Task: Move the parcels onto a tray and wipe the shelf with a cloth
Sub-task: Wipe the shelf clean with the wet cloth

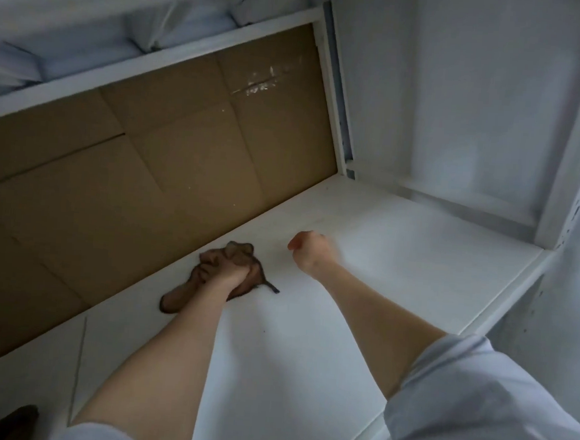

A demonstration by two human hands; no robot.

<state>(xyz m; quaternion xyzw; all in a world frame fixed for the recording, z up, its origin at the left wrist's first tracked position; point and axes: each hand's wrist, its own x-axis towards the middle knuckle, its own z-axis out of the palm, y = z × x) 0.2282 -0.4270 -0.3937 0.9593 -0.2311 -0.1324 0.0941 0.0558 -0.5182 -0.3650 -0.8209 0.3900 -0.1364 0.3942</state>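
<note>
Rolled sleeve (481, 405) sits closest to us, lower right. Our left hand (230, 267) bunches the brown cloth (176, 297) on the white shelf (399, 261), hard vs the cardboard backing (147, 175), long axis along that back edge. Right hand (308, 250), just beside to the right, is fisted, empty. Sweep right prob meets it. No parcels visible.

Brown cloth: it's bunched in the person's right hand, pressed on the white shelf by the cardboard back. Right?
Wrong hand. The head view shows the brown cloth bunched in the left hand, pressed on the white shelf by the cardboard back.
</note>
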